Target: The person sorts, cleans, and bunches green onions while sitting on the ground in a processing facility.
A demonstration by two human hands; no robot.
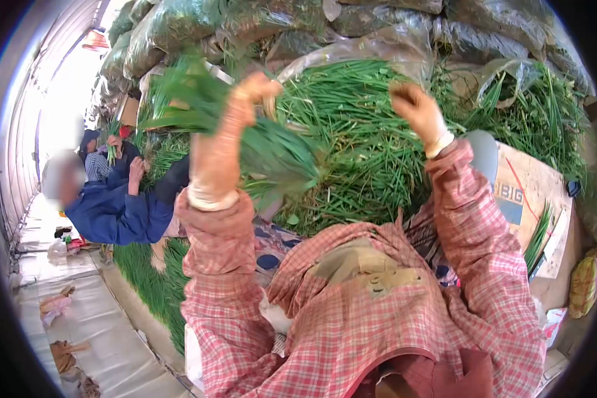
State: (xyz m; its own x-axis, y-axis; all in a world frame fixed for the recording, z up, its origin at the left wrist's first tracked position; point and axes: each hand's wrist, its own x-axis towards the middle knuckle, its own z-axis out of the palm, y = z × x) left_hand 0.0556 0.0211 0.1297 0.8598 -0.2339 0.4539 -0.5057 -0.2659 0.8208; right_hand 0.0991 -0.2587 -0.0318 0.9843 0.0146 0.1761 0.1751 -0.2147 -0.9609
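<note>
A loose bunch of long green stalks is blurred by motion and spreads on both sides of my left hand. That hand wears a pale glove, and its fingers are curled at the bunch. Over the right part of the large heap of green stalks, my right hand is raised with its gloved fingers bent; whether anything is between them cannot be made out. Shorter, tangled green stalks lie below and between the hands, in front of my lap.
Stuffed plastic bags are stacked behind the heap. At the left sits a person in blue, with another person behind. More green stalks lie lower left. A cardboard piece stands at the right beside more greens.
</note>
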